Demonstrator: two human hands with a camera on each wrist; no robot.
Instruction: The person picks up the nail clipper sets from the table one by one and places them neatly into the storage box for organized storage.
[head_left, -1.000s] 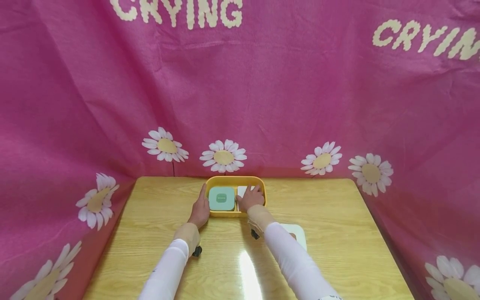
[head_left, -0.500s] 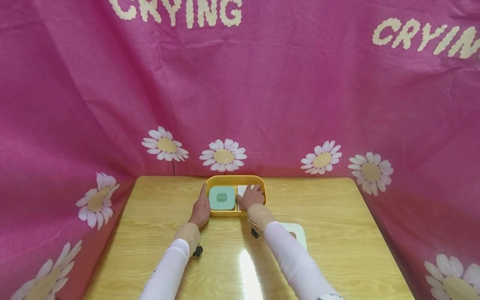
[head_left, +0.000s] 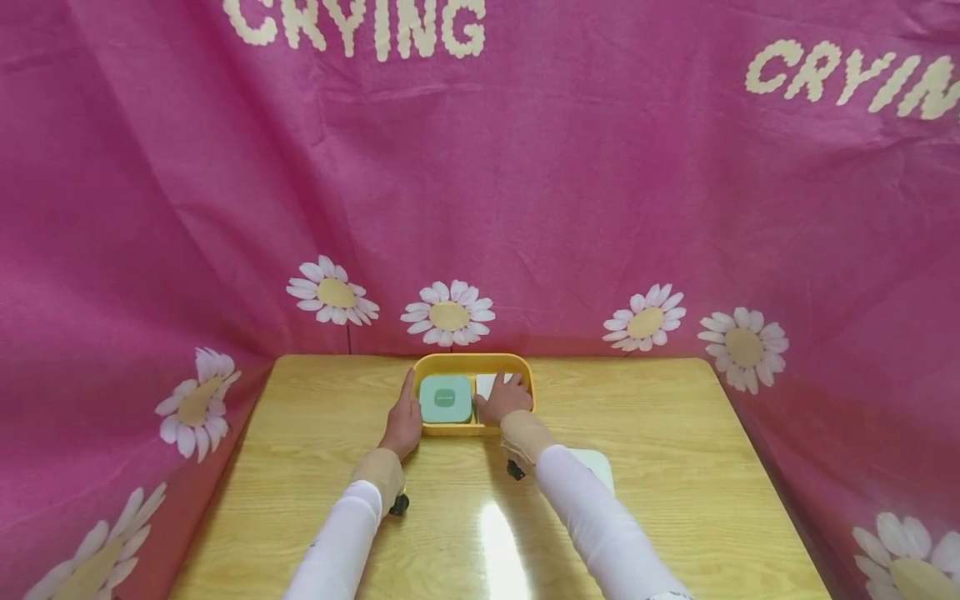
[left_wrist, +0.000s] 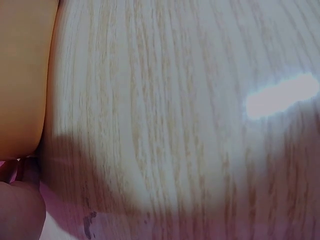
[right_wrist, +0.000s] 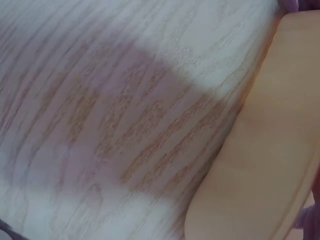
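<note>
A shallow yellow bin (head_left: 472, 362) with a divider stands at the far part of the wooden table. Its left compartment holds a mint-green square lidded box (head_left: 446, 408). A flat white thing (head_left: 485, 385) lies in the right compartment, mostly hidden by my right hand (head_left: 502, 402), whose fingers spread over it. My left hand (head_left: 402, 423) lies along the bin's left outer side, fingers straight and pointing away from me. In the left wrist view the bin's wall (left_wrist: 22, 80) shows above part of my left hand (left_wrist: 21, 212). The right wrist view shows the bin's front wall (right_wrist: 260, 135).
A pale square piece with rounded corners (head_left: 597, 467) lies on the wooden table (head_left: 660, 417) to the right, partly under my right forearm. Behind and beside the table hangs a pink cloth (head_left: 555, 208) with daisies and lettering. A bright reflection crosses the table's near part.
Both hands stay at the bin. The whole head view has shifted slightly, and my right forearm now covers the brown middle of the pale square piece.
</note>
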